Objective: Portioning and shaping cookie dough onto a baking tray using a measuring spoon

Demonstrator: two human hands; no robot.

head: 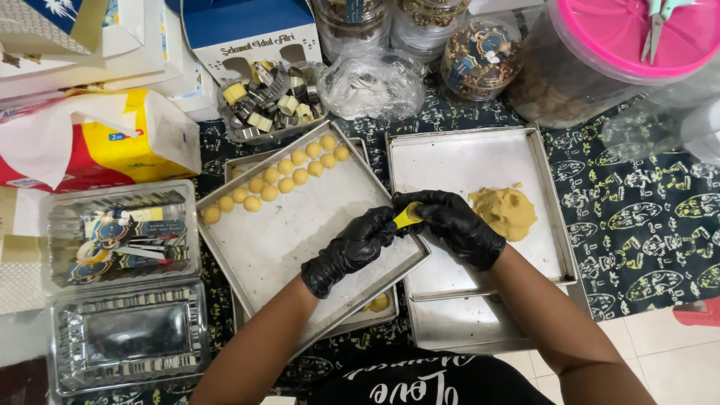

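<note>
Nearest the camera, the black-gloved left hand (351, 247) and black-gloved right hand (450, 223) meet over the tilted metal baking tray (300, 240). Both sets of fingers pinch a small yellow plastic mould (408, 215), its long axis slanting up-right between them, right hand covering its upper end.

1. A clear tub of metal cookie cutters (268, 103) sits at the counter's far edge.
2. A big jar with a pink lid (626, 34) stands at the far right, scissors (660, 22) lying on the lid.
3. Two clear lidded boxes (120, 232) (127, 334) lie at the left.
4. A yellow and white tissue pack (105, 135) lies behind them.
5. A patterned dark cloth (645, 225) covers the counter.
</note>
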